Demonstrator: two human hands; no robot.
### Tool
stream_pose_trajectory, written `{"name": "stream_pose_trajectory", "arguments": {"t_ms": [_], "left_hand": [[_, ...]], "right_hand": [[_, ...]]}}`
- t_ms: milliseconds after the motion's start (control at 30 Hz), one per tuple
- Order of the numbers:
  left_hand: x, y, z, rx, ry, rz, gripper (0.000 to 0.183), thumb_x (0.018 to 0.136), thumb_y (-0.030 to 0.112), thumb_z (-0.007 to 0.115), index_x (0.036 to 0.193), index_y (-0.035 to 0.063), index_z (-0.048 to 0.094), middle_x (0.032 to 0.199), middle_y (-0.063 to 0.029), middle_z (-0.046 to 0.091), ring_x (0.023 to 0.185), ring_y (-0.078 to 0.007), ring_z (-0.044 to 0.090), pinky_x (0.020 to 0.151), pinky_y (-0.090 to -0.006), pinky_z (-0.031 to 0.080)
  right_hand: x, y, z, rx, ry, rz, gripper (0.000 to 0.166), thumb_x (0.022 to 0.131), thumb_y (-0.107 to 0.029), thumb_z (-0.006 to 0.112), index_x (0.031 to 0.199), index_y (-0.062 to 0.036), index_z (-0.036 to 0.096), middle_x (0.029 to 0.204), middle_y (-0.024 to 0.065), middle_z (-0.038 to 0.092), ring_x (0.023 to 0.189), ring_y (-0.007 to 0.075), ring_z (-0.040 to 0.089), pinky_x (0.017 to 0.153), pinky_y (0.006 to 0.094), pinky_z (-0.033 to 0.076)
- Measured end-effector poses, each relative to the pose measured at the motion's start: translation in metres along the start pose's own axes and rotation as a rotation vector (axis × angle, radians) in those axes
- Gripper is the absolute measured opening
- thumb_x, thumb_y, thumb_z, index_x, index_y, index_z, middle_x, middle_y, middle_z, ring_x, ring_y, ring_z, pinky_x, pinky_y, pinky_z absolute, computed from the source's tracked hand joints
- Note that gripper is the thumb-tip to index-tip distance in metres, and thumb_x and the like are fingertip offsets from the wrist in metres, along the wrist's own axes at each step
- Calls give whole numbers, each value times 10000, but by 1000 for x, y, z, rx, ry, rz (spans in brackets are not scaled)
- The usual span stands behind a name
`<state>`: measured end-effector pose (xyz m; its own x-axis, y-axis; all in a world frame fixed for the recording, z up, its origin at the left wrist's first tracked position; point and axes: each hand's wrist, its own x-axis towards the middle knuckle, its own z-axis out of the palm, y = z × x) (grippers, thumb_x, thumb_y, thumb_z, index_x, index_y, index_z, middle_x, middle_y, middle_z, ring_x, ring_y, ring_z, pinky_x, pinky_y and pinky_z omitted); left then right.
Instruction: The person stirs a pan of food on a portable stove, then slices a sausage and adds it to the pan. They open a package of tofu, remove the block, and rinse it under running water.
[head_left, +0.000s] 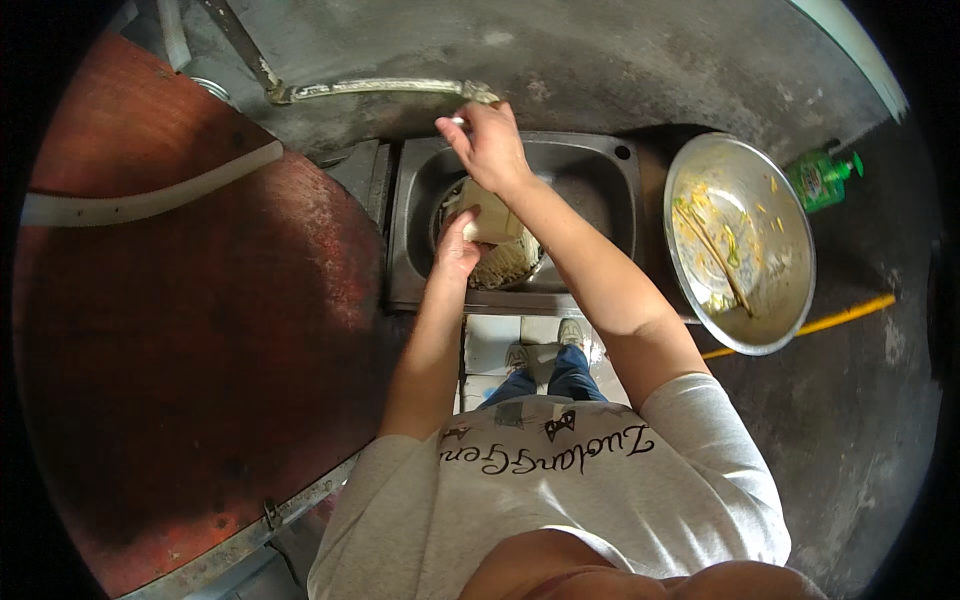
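Note:
My left hand (460, 244) grips a pale, box-like container (491, 215) over a stainless steel sink (592, 176). Below the container, in the sink, lies a round vessel holding a pale brown, stringy mass (502, 264) that I cannot identify. My right hand (487, 142) is raised at the sink's back edge, by the end of a pale wall pipe (375, 88). Its fingers are bent around a small whitish piece, perhaps a tap handle; the grip is partly hidden.
A large steel bowl (806, 300) with food scraps and chopsticks (716, 251) stands right of the sink, beside a green pump bottle (821, 182). At left are a reddish board (225, 322) and a pale hose (157, 196). A yellow strip (847, 315) runs under the bowl.

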<state>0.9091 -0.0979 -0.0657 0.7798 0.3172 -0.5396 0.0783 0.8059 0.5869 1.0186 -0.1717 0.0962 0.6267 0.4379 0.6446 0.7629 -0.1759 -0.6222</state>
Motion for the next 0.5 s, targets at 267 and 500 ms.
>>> {"name": "stream_pose_trajectory", "arguments": {"t_ms": [267, 500], "left_hand": [[19, 12, 12, -73, -46, 57, 457, 780, 202, 689, 1191, 68, 540, 1117, -81, 610, 1058, -246, 558, 882, -448, 443], [43, 13, 25, -104, 63, 79, 401, 774, 146, 696, 1137, 67, 546, 1089, -93, 606, 987, -259, 591, 804, -465, 489]], "right_hand": [[3, 33, -22, 175, -23, -47, 417, 904, -284, 522, 558, -52, 554, 565, 92, 549, 629, 278, 512, 645, 362, 428], [8, 43, -30, 342, -58, -107, 304, 883, -215, 544, 631, -47, 571, 683, 99, 592, 737, 270, 558, 724, 360, 443]]}}
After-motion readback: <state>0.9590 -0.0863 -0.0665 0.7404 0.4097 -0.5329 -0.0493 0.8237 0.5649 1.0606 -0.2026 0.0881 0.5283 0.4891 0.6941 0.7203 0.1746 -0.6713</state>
